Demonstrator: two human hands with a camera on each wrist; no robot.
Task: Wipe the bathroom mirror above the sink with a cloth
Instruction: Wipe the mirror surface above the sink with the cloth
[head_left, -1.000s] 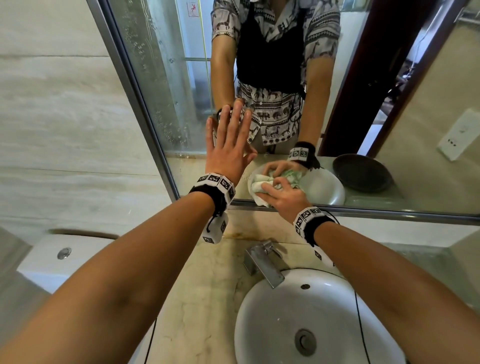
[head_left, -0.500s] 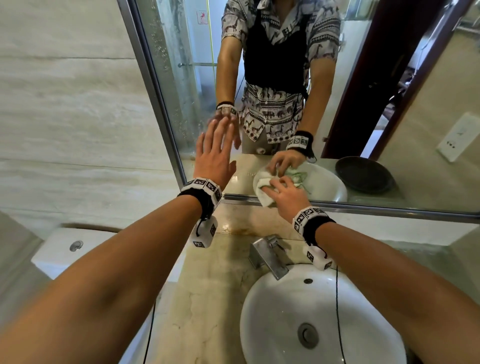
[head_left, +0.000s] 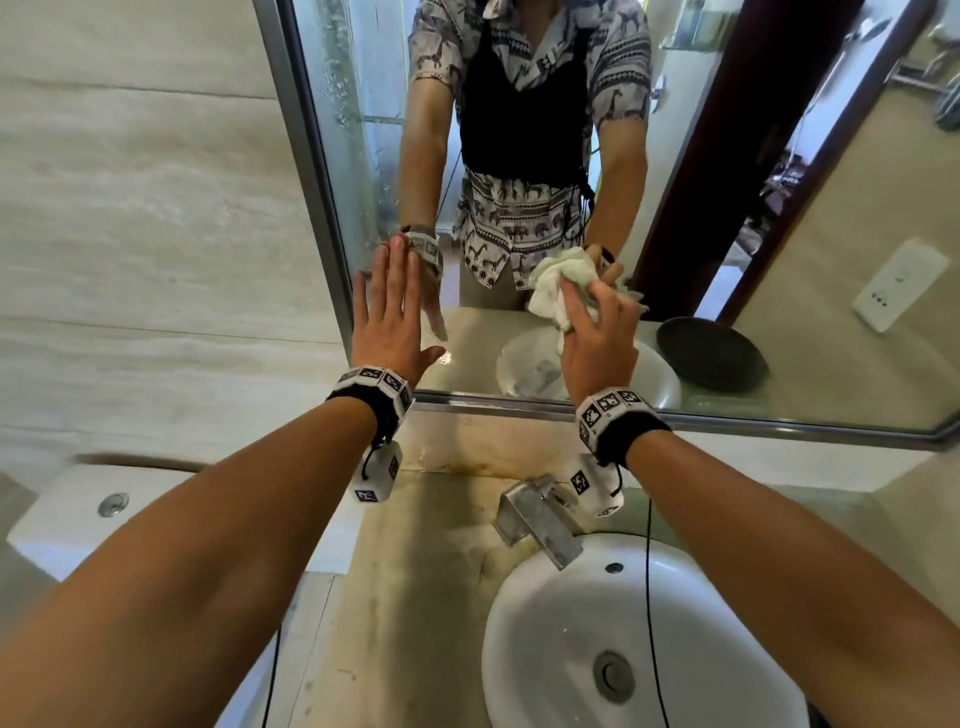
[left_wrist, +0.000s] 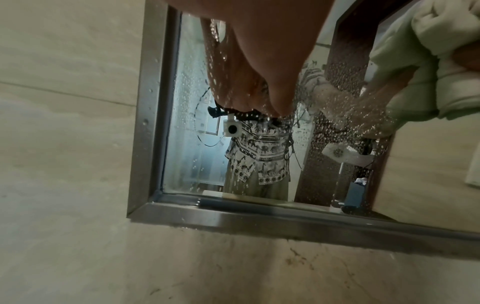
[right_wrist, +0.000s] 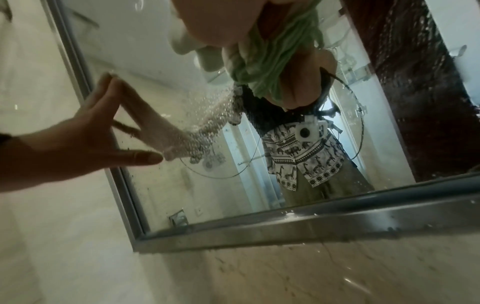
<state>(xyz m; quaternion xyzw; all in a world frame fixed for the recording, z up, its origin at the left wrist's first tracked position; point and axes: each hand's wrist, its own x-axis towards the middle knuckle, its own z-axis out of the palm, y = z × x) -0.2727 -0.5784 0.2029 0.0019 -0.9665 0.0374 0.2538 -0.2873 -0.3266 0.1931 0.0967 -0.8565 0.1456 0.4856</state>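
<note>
The metal-framed mirror (head_left: 358, 156) carries water droplets along its left side. My left hand (head_left: 389, 312) lies flat on the glass near the left frame, fingers straight and together. To its right, my right hand (head_left: 597, 332) grips a crumpled white and pale green cloth (head_left: 550, 291) and presses it on the lower glass. In the left wrist view the left hand (left_wrist: 259, 61) touches the wet mirror (left_wrist: 187, 123), with the cloth (left_wrist: 428, 72) at the right. The right wrist view shows the right hand (right_wrist: 221, 24) bunching the cloth (right_wrist: 272, 67) against the mirror (right_wrist: 155, 61), and the left hand (right_wrist: 91, 133) with fingertips on the glass.
A white sink (head_left: 545, 649) with a metal tap (head_left: 540, 519) sits below the mirror in a stained stone counter (head_left: 415, 597). A white toilet cistern (head_left: 78, 509) stands at the lower left. Tiled wall lies left of the mirror frame (head_left: 311, 182).
My right hand has carried the cloth up from the mirror's bottom edge onto the glass. My left hand has slid closer to the left frame, staying flat.
</note>
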